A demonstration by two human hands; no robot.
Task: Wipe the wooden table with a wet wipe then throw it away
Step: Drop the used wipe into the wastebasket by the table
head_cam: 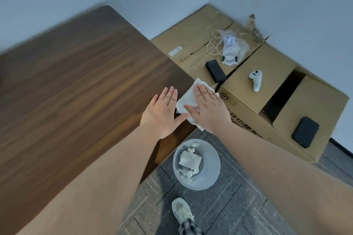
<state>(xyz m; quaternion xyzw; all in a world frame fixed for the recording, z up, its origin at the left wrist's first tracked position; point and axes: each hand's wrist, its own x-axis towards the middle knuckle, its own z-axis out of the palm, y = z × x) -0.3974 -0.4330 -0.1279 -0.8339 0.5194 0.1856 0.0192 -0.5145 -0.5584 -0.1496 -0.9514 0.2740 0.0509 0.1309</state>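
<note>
The dark wooden table (pixel 80 74) fills the left of the view. A white wet wipe (pixel 186 99) lies at the table's right edge, partly hanging past it. My right hand (pixel 208 108) presses flat on the wipe, fingers straight and together. Beside it my left hand (pixel 162 114) rests flat on the wood, fingers spread, its thumb touching the wipe's lower edge. On the floor below the table edge stands a round translucent bin (pixel 196 181) holding used white wipes.
Cardboard boxes (pixel 246 107) stand right of the table, carrying a white controller (pixel 255 80), two black devices (pixel 215 71) (pixel 305 131), a cable and plastic bags (pixel 232 47). Grey patterned carpet (pixel 229 212) and my shoe (pixel 182 212) lie below. Walls close off the corner.
</note>
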